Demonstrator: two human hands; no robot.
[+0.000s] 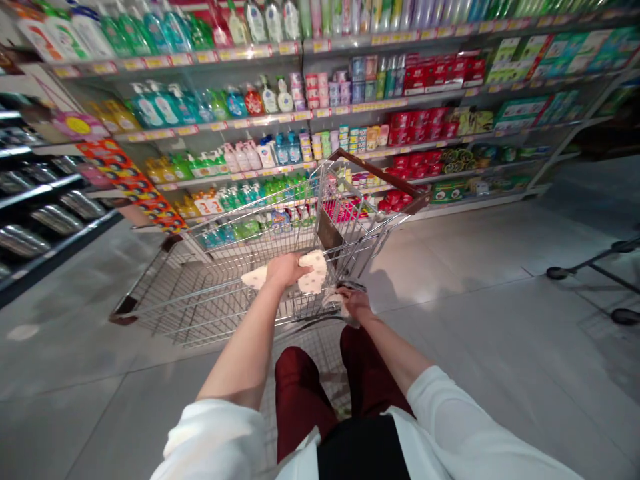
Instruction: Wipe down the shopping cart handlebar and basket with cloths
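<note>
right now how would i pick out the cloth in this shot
Start at the wire shopping cart lying on its side in the aisle before the shelves. On its near mesh wall, the left hand presses a cloth. It is the only soft thing there: cream with small dark spots.

Both arms out fwd; left hand (286, 269) fingers curled shut, right hand (354, 303) lower, gripping.

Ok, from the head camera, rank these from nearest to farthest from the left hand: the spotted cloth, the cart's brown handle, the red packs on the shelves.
1. Spotted cloth: in the left hand.
2. Brown handle: far end of cart, up right.
3. Red packs: shelves behind, right.
</note>
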